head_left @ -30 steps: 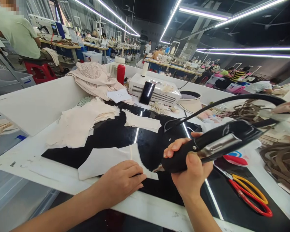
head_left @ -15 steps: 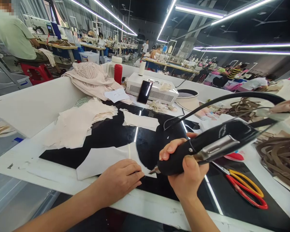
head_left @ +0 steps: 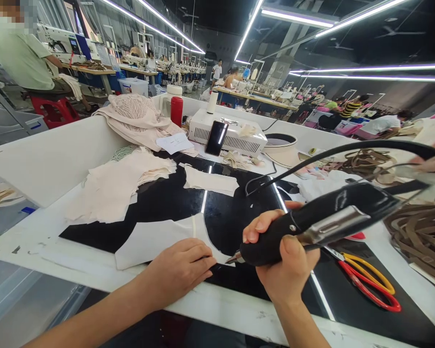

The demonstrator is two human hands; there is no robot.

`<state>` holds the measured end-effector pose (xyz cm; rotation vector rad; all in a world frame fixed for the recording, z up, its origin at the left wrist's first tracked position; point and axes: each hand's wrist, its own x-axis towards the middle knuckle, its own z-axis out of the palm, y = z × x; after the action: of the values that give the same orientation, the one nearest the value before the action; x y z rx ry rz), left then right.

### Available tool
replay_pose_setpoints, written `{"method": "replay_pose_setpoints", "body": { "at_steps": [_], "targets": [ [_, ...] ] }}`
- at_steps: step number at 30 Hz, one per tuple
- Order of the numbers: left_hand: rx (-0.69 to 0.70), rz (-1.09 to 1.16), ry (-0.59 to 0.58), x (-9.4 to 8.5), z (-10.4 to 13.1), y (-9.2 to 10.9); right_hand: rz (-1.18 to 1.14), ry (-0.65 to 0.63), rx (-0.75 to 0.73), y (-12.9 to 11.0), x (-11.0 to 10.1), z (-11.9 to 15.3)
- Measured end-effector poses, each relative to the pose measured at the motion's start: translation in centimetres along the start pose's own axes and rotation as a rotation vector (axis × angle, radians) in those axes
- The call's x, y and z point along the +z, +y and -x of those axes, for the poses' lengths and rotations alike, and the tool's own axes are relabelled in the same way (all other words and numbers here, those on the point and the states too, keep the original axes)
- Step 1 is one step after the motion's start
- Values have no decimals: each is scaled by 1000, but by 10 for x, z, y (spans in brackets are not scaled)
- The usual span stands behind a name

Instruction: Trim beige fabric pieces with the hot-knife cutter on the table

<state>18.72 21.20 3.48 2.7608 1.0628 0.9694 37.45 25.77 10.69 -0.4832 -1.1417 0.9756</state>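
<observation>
My right hand (head_left: 288, 251) is wrapped round a black handheld tool (head_left: 311, 222) with a metal lever and a cable. The tool's pointed metal tip rests at the right end of a white fabric piece (head_left: 152, 239) on the black mat (head_left: 224, 217). On the near right part of that fabric lies my left hand (head_left: 183, 266), palm down, its fingers close together and flat. Scissors with red and orange handles (head_left: 369, 280) lie right of my right hand.
Stacked beige fabric (head_left: 112, 183) lies left, a small beige strip (head_left: 210, 181) at centre. Behind stand a phone (head_left: 216, 137), a white vented box (head_left: 239, 135) and a red bottle (head_left: 176, 111). Brown straps (head_left: 416, 232) lie right. A seated person (head_left: 18, 53) is far left.
My right hand and the black tool have shifted slightly right, with the tip moving a little right along the fabric's end. My left hand has not visibly moved.
</observation>
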Motion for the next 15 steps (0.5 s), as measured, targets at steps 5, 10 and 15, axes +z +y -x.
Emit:
{"method": "replay_pose_setpoints", "body": {
  "at_steps": [5,10,15],
  "targets": [
    [1,13,-12,0,0,-1,4,14,-1,-2,-5,1],
    [-4,8,-11,-1,0,1,-7,4,6,1,-6,2],
    [-4,14,0,-3,-1,2,14,17,-8,1,-4,1]
  ]
}}
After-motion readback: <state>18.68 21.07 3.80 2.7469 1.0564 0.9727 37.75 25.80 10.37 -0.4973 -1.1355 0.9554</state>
